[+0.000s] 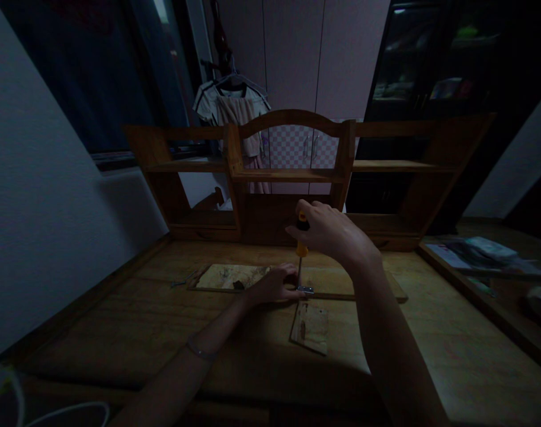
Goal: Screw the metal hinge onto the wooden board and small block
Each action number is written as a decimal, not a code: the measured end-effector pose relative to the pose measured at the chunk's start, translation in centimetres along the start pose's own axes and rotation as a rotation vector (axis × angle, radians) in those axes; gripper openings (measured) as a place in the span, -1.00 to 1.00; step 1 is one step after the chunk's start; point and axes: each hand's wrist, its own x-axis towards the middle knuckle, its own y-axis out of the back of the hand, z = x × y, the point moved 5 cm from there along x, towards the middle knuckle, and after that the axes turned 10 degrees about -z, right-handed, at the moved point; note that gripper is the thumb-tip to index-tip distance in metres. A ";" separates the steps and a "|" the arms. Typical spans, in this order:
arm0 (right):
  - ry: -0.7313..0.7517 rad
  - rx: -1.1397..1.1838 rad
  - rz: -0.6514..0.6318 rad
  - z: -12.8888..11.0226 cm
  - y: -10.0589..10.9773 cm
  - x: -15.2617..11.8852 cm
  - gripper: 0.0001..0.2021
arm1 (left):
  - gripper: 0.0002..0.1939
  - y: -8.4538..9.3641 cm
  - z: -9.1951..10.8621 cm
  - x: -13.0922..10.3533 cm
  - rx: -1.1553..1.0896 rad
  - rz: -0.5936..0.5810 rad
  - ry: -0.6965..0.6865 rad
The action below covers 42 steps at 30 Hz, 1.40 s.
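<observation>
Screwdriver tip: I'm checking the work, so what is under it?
Under the screwdriver held upright by the right hand sits a small metal bracket on a wooden board. The left hand steadies it. Any screw is too small to tell.

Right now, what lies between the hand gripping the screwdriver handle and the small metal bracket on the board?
Head view: only the screwdriver shaft spans from the right hand down to the metal bracket; the left hand rests beside it.
</observation>
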 end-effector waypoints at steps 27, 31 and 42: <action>0.061 0.085 -0.030 0.4 0.0 0.1 -0.64 | -0.57 0.0 -0.2 -0.1 0.012 0.012 -0.006; 0.096 0.100 -0.043 0.3 0.1 0.0 -0.68 | -0.56 -0.1 -0.4 0.0 0.000 0.004 0.009; 0.098 0.107 -0.030 0.3 0.4 -0.2 -0.63 | -0.58 0.1 0.1 0.0 0.016 0.022 0.006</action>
